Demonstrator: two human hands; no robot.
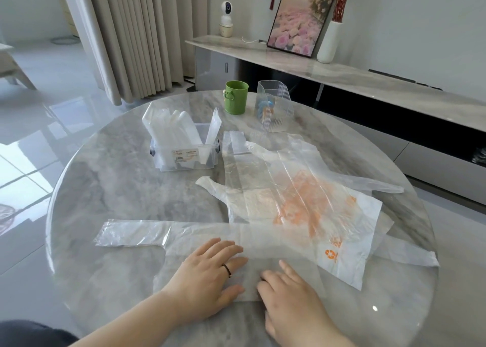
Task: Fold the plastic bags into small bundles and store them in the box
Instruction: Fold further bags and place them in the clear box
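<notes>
While left hand [210,273] and right hand [292,302] press the near plastic bag [136,234] flat, fingers [226,246] straight and slightly spread, box [184,157] stands well beyond. Risk: film slips on glossy tabletop [118,188] or drags overlapping printed bag [302,202], skewing the fold.

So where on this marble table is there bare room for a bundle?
Bare marble tabletop lies left of the clear plastic box and between it and the near flat translucent bag. The right side is crowded with overlapping orange-printed bags.
</notes>
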